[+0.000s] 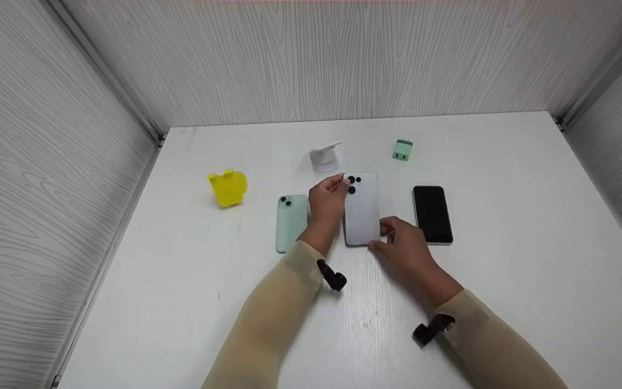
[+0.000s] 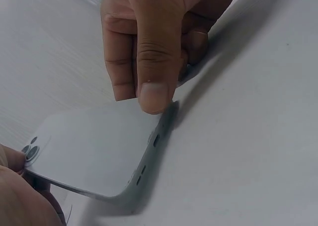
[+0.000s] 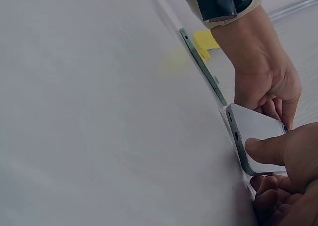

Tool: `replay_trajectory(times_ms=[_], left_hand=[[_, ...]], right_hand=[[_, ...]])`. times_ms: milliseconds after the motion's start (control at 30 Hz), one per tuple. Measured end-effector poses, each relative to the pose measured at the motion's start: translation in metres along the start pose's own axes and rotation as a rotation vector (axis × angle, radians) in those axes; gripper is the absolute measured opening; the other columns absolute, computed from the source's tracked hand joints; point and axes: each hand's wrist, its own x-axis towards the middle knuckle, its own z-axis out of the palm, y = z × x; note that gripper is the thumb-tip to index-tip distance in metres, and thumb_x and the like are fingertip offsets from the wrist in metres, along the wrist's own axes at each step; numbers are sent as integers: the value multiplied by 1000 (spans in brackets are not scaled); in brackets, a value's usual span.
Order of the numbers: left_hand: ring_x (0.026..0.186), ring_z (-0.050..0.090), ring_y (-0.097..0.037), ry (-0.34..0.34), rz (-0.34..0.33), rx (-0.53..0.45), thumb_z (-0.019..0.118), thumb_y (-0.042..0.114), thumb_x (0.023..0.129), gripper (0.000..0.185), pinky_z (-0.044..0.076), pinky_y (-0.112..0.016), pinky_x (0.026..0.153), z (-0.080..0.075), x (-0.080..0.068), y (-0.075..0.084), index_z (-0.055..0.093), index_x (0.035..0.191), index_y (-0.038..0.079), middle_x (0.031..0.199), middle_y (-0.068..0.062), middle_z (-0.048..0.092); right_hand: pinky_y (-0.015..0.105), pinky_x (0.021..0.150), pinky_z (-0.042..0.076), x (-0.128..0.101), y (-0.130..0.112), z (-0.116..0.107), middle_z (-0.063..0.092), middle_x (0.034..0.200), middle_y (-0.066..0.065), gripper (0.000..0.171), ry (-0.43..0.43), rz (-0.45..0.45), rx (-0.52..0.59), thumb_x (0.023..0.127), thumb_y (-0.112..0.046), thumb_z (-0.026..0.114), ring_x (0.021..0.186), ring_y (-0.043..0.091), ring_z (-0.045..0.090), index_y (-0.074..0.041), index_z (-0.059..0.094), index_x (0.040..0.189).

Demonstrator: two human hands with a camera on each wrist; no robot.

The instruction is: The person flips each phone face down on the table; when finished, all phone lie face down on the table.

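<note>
A white smartphone (image 1: 362, 216) is between my hands, back side up, its camera lenses at the far left corner. My left hand (image 1: 326, 202) pinches it at that corner, thumb beside the lenses. At the near right corner my right hand (image 1: 409, 246) grips it, the thumb on the back and the other fingers at the edge and below. In the left wrist view a shadow falls under the port end of the phone (image 2: 99, 146). Left of my left hand lies a mint green smartphone (image 1: 292, 224), back up. A black-screened smartphone (image 1: 433, 213) lies just right of my right hand.
Behind the white phone stands a small white stand (image 1: 324, 158). A yellow phone stand (image 1: 229, 189) is on the left, and a green charger plug (image 1: 403, 150) at the back right. Grained panels (image 1: 322, 65) wall in the white table (image 1: 532, 227) at the back and sides.
</note>
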Motion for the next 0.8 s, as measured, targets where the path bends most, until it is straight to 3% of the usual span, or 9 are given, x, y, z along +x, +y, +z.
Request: replay_trajectory(times_ms=[367, 667, 800], left_hand=[[129, 72, -22, -12, -3, -6, 70, 19, 108, 32, 58, -35, 108, 1, 0, -2, 76, 136, 5, 133, -10, 78], [129, 72, -21, -12, -4, -12, 70, 16, 108, 33, 59, -32, 106, 3, -2, -4, 75, 138, 6, 136, -10, 77], [121, 73, -15, -19, 20, 36, 69, 17, 108, 34, 59, -27, 100, 3, -2, -7, 74, 141, 9, 133, -7, 79]], right_hand=[[37, 82, 47, -1, -1, 3, 69, 106, 8, 33, 15, -13, -10, 95, -13, 79, 90, 22, 57, -2, 67, 124], [39, 86, 49, -2, 0, 4, 71, 111, 7, 39, 1, 18, -35, 97, -17, 77, 96, 23, 60, -3, 66, 132], [40, 87, 49, -3, -1, 4, 71, 110, 7, 37, 9, 13, -58, 97, -17, 77, 98, 24, 61, -3, 67, 130]])
